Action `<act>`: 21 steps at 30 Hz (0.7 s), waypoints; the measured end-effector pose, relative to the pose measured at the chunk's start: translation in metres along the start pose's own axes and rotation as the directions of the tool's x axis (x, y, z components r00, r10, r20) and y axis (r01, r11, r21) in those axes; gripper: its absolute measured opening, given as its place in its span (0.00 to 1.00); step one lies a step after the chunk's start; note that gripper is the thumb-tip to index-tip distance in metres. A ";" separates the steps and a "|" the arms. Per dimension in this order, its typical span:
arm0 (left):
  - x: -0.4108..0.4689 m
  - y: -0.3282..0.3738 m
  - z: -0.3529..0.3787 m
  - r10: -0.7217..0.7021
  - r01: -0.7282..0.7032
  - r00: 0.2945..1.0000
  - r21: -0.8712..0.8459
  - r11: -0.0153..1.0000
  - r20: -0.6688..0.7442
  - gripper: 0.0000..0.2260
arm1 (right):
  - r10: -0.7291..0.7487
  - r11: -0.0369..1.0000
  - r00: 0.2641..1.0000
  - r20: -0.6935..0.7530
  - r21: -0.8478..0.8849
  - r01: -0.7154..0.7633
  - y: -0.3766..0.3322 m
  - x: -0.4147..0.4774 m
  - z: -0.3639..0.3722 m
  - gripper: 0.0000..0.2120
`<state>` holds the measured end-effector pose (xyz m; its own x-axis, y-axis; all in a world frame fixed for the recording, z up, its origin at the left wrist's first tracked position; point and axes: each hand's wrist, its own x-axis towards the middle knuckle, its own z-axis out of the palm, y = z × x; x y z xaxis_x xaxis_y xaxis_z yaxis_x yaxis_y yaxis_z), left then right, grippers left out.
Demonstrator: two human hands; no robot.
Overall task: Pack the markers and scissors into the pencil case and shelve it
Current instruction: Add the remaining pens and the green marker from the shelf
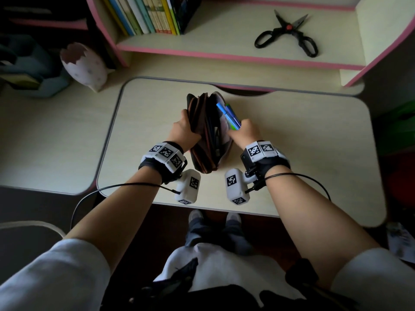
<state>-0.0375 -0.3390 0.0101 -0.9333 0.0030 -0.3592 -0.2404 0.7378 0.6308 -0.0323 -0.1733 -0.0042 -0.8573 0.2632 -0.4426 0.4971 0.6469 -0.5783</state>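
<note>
Now the markers (229,116) are going into the pencil case (207,133), which stands open on the desk (303,135). Its left flap is held back by the closed fingers of the left hand (184,131), and the right hand (243,132) grips the markers, their far ends slanted into the opening. Next, I think, they must be pushed down and released. Well apart from both hands, the scissors (287,32) lie half open on the shelf (224,44).

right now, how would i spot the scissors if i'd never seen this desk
Look at the pink-edged shelf behind the desk. To the right of the row of books, the scissors lie flat on the shelf board. They are alone there, black-handled, blades open, with a red pivot.
</note>
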 end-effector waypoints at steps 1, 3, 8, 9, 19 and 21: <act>0.000 -0.001 -0.001 0.039 -0.038 0.999 0.002 0.999 -0.026 0.24 | -0.017 1.000 0.999 -0.029 -0.009 0.017 -0.004 0.000 -0.001 0.13; 0.001 -0.002 -0.003 0.102 -0.101 0.994 0.028 0.994 -0.031 0.31 | -0.049 0.998 0.996 -0.077 -0.041 0.046 -0.011 0.000 -0.005 0.09; 0.003 -0.014 -0.007 0.124 -0.133 0.990 0.164 0.977 0.064 0.34 | -0.053 0.988 0.994 -0.092 -0.151 0.039 -0.008 -0.004 -0.007 0.13; 0.003 -0.016 -0.007 0.125 -0.135 0.990 0.159 0.978 0.069 0.33 | -0.043 0.986 0.995 -0.087 -0.166 0.028 -0.004 -0.005 -0.006 0.13; 0.009 -0.016 -0.008 0.187 -0.196 0.972 0.053 0.979 0.140 0.31 | -0.077 0.995 0.962 -0.263 0.039 0.091 -0.030 -0.012 -0.020 0.15; 0.010 -0.017 -0.007 0.196 -0.207 0.970 0.061 0.976 0.146 0.30 | -0.129 0.962 0.933 -0.337 0.186 0.200 -0.046 -0.014 -0.026 0.18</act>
<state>-0.0442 -0.3558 0.0010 -0.9132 0.2461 -0.3249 -0.0254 0.7612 0.6480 -0.0464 -0.1876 0.0466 -0.9087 0.4034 -0.1070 0.3315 0.5419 -0.7723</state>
